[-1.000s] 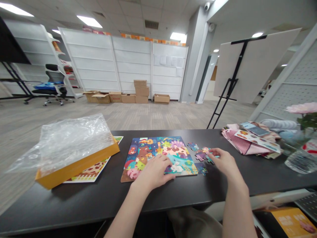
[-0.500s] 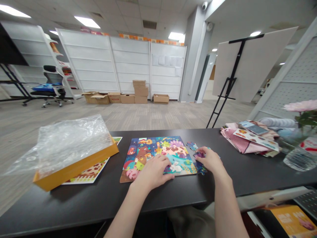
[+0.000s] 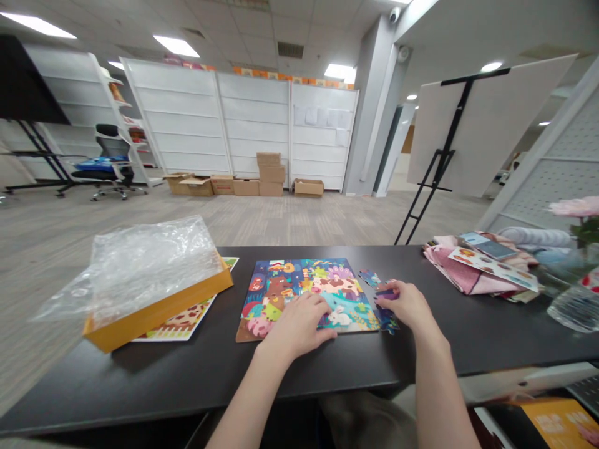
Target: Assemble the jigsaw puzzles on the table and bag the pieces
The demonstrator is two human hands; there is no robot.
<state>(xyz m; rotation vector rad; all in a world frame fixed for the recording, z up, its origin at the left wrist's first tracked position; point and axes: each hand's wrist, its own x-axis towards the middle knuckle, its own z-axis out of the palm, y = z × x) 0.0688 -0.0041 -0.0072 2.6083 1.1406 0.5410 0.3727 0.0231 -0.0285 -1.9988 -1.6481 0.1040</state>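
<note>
Office chair (image 3: 113, 147) is standing back left, blue item (image 3: 96, 164) lying on its seat. Cardboard boxes (image 3: 271, 174) are lining the white shelving (image 3: 255, 112). Black easel (image 3: 457, 118) is holding a pale board (image 3: 505, 118). Pink cloths (image 3: 450, 269) are lying right, near a pink flower (image 3: 575, 206).

The left hand (image 3: 302, 321) rests on a puzzle (image 3: 337, 287); the right hand (image 3: 408, 304) pinches a purple piece (image 3: 385, 295).

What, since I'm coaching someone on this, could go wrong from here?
The right hand holds a purple piece close above the dark blue pieces, so it might nudge them out of place. The left hand rests on the puzzle; a sideways push could shift it. Plastic wrap spills over the side of the yellow box, so it might snag and drag the box.
</note>
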